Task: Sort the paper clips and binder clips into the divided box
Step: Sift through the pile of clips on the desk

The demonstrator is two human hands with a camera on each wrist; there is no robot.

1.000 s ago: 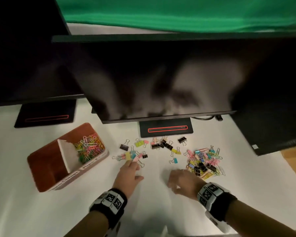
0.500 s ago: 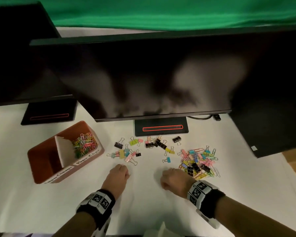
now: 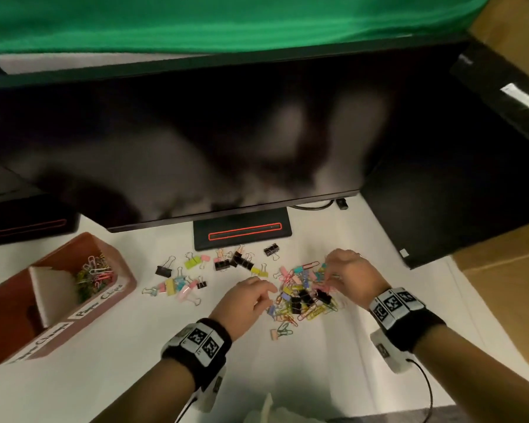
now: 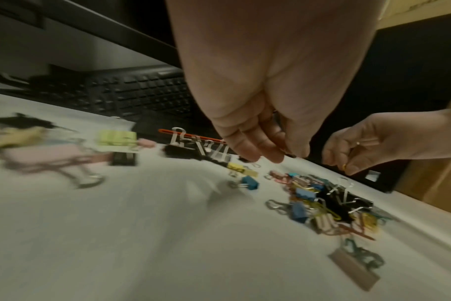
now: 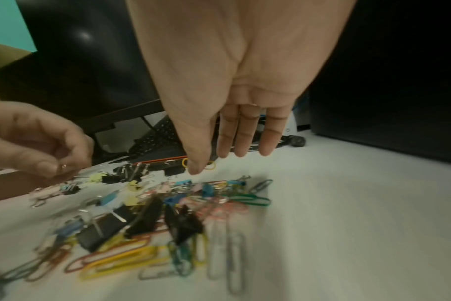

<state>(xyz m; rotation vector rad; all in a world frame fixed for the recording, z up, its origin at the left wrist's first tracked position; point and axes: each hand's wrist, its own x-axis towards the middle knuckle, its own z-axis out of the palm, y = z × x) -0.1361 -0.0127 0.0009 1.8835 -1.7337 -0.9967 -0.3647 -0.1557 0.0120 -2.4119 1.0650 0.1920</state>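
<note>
A brown divided box [image 3: 121, 296] stands at the left; its back compartment holds coloured paper clips [image 3: 93, 274], and the front one looks dark. Loose binder clips [image 3: 177, 283] lie between the box and a mixed pile of paper clips and binder clips [image 3: 303, 299]. My left hand [image 3: 269, 294] hovers at the pile's left edge, fingers curled, pinching a small paper clip [image 5: 63, 166]. My right hand [image 3: 329, 277] is over the pile's far right side, thumb and forefinger pinching a yellow paper clip [image 5: 210, 165]. A pink binder clip [image 3: 274, 334] lies alone nearer me.
A large dark monitor hangs over the white table [image 3: 119, 377]; its stand [image 3: 242, 233] sits just behind the clips. A black keyboard [image 4: 142, 89] lies under the monitor. A second stand [image 3: 25, 224] is behind the box. Cardboard [image 3: 501, 285] borders the right.
Both hands have moved right, from the bare table near the scattered binder clips to the mixed pile. They were curled low on the table; now they are raised over the pile, pinching clips.
</note>
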